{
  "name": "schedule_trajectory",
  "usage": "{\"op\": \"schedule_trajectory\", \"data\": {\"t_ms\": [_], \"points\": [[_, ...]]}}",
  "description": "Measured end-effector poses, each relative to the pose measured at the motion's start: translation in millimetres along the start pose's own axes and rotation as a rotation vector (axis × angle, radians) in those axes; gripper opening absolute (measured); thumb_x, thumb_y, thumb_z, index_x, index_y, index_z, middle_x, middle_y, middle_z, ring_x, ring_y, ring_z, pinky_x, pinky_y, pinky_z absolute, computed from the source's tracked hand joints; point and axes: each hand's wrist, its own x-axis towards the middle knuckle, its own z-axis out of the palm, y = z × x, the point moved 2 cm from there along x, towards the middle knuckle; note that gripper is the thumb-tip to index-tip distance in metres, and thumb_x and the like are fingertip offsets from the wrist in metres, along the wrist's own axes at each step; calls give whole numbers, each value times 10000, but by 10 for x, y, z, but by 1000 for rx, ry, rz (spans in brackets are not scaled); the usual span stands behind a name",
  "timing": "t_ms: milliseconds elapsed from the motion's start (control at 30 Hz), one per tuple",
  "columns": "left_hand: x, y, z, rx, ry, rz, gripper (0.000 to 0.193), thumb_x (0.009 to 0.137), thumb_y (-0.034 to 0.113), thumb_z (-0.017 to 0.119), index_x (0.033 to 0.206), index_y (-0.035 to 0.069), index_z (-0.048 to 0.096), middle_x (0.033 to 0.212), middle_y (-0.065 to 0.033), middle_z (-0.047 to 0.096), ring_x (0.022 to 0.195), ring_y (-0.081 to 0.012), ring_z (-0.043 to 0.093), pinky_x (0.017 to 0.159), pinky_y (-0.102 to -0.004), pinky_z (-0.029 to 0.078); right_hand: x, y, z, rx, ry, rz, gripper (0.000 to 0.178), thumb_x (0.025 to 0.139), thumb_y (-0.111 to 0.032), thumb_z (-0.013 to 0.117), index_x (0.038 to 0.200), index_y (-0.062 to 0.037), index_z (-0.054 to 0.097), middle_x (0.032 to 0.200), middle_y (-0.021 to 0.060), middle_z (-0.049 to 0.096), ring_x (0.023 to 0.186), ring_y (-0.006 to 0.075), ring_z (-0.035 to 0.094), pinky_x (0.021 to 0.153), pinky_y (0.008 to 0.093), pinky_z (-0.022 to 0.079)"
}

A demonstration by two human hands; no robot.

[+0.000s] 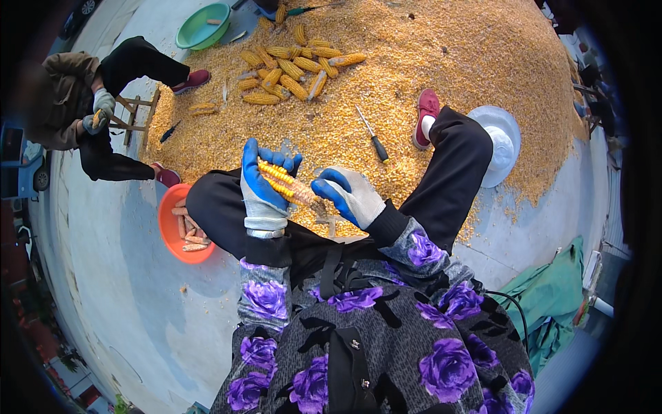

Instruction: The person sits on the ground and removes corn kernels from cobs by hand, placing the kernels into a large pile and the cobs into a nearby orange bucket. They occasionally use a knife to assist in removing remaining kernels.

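Note:
A partly shelled corn cob (284, 183) lies across my left hand (258, 188), whose blue-and-white gloved fingers wrap round it. Rows of yellow kernels remain on its upper part, while the lower end is bare and rough. My right hand (350, 194), gloved alike, has its fingers curled at that bare end; its fingertips are partly hidden. Just beyond my hands, a screwdriver (373, 135) with a dark handle rests on the loose corn kernels (407, 76). Several whole corn cobs (293, 69) are heaped farther off on the kernels.
An orange basin (167, 228) with stripped cobs stands at my left knee. Past my right knee is a pale round basin or hat (502, 138). A green basin (200, 31) sits far left, near a gloved co-worker (76, 103). Green cloth (552, 297) lies at right.

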Motion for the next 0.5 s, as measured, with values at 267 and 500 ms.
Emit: {"op": "schedule_trajectory", "data": {"t_ms": [267, 500], "points": [[-25, 5, 35, -11, -50, -10, 383, 957, 407, 519, 699, 138, 434, 611, -18, 424, 585, -198, 481, 785, -447, 514, 9, 216, 111, 425, -23, -64, 338, 952, -351, 507, 902, -32, 606, 745, 75, 561, 698, 123, 551, 657, 279, 447], [-14, -55, 15, 66, 14, 38, 385, 938, 432, 554, 730, 117, 474, 643, -38, 481, 618, -224, 538, 761, -436, 526, 23, -38, 170, 168, -46, -58, 334, 968, -323, 485, 986, 1, 565, 782, 86, 555, 722, 172, 567, 666, 313, 467]]}}
